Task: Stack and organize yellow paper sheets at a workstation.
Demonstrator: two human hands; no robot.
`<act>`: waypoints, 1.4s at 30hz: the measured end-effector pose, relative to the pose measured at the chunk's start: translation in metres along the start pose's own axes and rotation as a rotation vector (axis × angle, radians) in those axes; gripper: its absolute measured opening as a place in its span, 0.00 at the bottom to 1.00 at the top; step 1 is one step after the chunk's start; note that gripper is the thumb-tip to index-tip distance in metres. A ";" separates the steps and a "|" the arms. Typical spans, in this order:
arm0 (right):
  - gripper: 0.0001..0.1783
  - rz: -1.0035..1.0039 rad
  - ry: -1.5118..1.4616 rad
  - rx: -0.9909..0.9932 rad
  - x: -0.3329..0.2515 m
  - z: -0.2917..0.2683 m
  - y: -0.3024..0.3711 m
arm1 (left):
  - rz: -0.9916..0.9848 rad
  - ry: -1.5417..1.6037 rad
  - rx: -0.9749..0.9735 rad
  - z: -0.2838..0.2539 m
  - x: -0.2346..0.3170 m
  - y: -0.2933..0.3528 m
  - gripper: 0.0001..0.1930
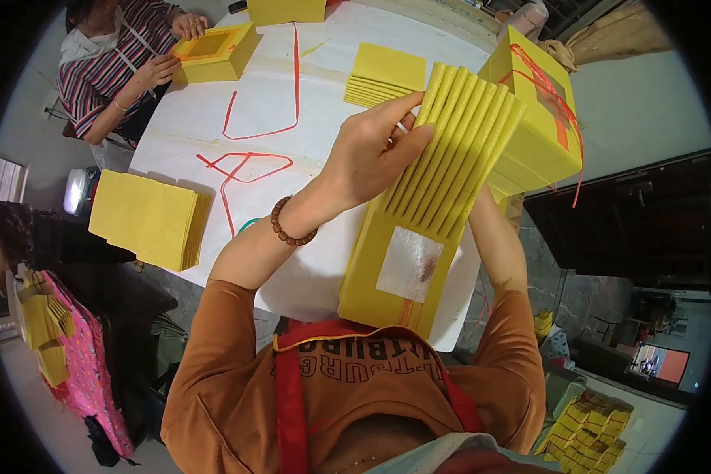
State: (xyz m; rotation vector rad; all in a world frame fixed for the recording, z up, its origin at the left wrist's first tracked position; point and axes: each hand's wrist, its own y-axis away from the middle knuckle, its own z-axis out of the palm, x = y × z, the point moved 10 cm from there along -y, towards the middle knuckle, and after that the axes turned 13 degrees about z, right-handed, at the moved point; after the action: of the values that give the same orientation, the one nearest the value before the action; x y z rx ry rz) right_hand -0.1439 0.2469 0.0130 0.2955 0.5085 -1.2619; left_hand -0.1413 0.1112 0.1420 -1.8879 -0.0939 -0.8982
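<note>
My left hand (383,150) pinches the upper left edge of a fanned stack of folded yellow paper packets (454,150), its thumb lying along the ridged folds. The stack lies over the far end of a yellow box (363,272) with a shiny pale window panel (409,265); whether it rests on the box or is held just above it I cannot tell. My right forearm (502,245) reaches up beside the box, and my right hand is hidden behind the stack, so its fingers do not show.
A yellow box (541,150) tied with red ribbon stands at the right. Folded packets (383,75) lie beyond my left hand, and more (146,221) sit at the left edge. Red ribbon (296,87) trails over the white table (174,142). Across it, another person's hands touch a box (225,59).
</note>
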 end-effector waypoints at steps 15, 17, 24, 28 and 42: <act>0.41 -0.020 0.020 0.001 0.002 0.009 0.009 | -0.015 -0.206 -0.032 0.009 0.014 -0.002 0.30; 0.41 -0.020 0.027 0.001 0.002 0.011 0.009 | -0.009 -0.234 -0.037 0.009 0.016 -0.001 0.30; 0.41 -0.004 0.035 0.004 0.006 0.013 0.006 | -0.037 -0.260 -0.056 0.006 0.013 0.002 0.32; 0.41 -0.003 0.041 0.009 0.007 0.013 0.005 | 0.023 -0.269 -0.009 0.003 0.020 0.001 0.33; 0.38 0.142 0.254 0.034 0.012 0.004 0.004 | -0.052 -0.374 -0.049 0.007 -0.008 0.015 0.38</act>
State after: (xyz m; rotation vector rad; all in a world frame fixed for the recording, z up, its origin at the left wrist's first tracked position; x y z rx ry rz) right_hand -0.1365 0.2363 0.0096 0.5161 0.6712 -1.1012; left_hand -0.1368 0.1119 0.1236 -2.0886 -0.3511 -0.5756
